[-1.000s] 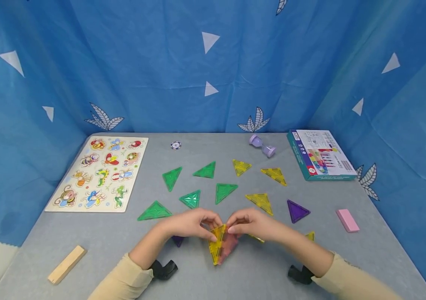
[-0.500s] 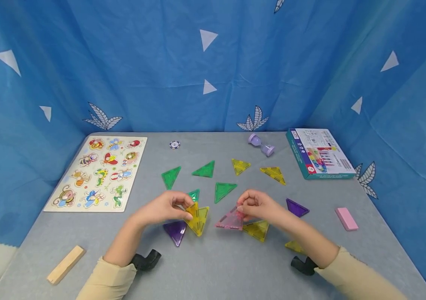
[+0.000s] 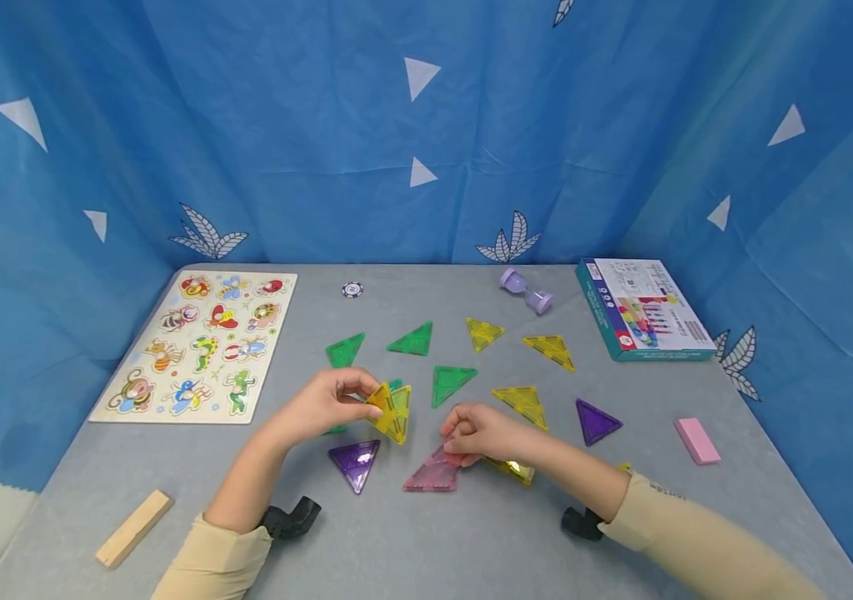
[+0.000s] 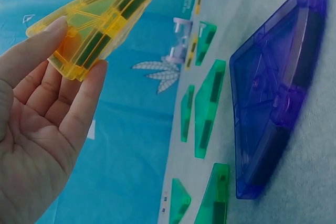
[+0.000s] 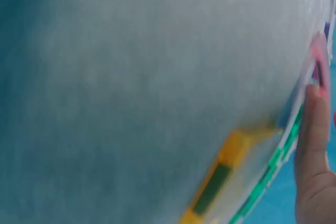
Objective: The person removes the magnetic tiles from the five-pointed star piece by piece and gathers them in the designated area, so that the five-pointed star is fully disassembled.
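Note:
My left hand [image 3: 332, 400] pinches yellow triangular magnetic tiles [image 3: 395, 417], set at an angle to each other, between thumb and fingers. In the left wrist view, these yellow tiles [image 4: 100, 27] are clear of the table, with a purple triangular tile [image 4: 273, 93] lying to their right. With thumb and fingertips, my right hand [image 3: 482, 433] grips the top corner of a pink triangular magnetic tile [image 3: 434, 472], low over the table. Part of another yellow tile [image 3: 514, 472] shows under that hand. At the right wrist view's edge, the pink tile [image 5: 321, 59] is blurred.
Several green tiles [image 3: 452, 384] and yellow tiles [image 3: 522, 403] lie beyond the hands, with a purple tile [image 3: 596, 422] to the right. Around them are an insect puzzle board [image 3: 197, 350], a wooden block [image 3: 134, 529], an hourglass [image 3: 526, 292], a box [image 3: 644, 310] and a pink block [image 3: 696, 441].
The hands have parted, separating the yellow tiles from the pink tile. My left hand moved left and away from me; my right hand rose, then came back down leftward with the pink tile.

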`<state>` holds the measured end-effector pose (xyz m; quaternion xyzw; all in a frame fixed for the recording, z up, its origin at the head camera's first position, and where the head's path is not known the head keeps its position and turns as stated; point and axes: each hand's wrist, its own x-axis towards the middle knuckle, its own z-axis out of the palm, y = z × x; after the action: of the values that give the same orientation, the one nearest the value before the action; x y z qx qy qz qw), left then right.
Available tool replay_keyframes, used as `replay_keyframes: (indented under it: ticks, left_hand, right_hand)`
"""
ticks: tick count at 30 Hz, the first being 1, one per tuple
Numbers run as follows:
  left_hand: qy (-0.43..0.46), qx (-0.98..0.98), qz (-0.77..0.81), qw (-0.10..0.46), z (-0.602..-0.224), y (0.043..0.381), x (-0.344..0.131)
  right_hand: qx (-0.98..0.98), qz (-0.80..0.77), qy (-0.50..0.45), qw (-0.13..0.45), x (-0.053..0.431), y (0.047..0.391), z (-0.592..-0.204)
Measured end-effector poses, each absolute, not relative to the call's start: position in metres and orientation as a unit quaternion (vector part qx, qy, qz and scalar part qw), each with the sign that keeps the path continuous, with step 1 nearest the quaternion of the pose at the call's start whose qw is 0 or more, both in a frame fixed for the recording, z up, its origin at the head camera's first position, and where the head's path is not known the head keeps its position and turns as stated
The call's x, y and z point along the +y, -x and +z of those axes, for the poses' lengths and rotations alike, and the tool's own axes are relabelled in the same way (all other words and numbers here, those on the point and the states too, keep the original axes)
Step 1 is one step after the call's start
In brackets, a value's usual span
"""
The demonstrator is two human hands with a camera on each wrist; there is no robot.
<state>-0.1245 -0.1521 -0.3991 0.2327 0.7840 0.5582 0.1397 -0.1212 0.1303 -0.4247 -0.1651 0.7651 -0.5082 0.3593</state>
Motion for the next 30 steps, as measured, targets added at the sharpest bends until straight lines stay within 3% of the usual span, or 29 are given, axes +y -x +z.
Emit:
replay_keyframes:
  ticks: [5, 9, 17, 26, 30]
  left_hand:
    - [-0.230, 0.787, 0.555, 0.138, -0.398, 0.126, -0.151]
    - [-0.235, 0.774, 0.574, 0.129, -0.395, 0.126, -0.144]
    - [-0.262, 0.738, 0.614, 0.098, -0.387, 0.128, -0.105]
    - [-0.201, 0.761, 0.615, 0.054, -0.392, 0.140, -0.094]
    - [-0.121, 0.740, 0.662, 0.002, -0.392, 0.160, -0.102]
  right_hand:
    - [0.815, -0.452, 0.205, 0.298, 0.143, 0.129, -0.410]
    - [0.798, -0.504, 0.212, 0.251, 0.153, 0.139, -0.397]
    - [0.689, -0.650, 0.119, 0.297, 0.142, 0.136, -0.389]
    - [0.672, -0.680, 0.086, 0.279, 0.141, 0.145, -0.402]
    - [0.684, -0.690, 0.061, 0.227, 0.145, 0.163, -0.394]
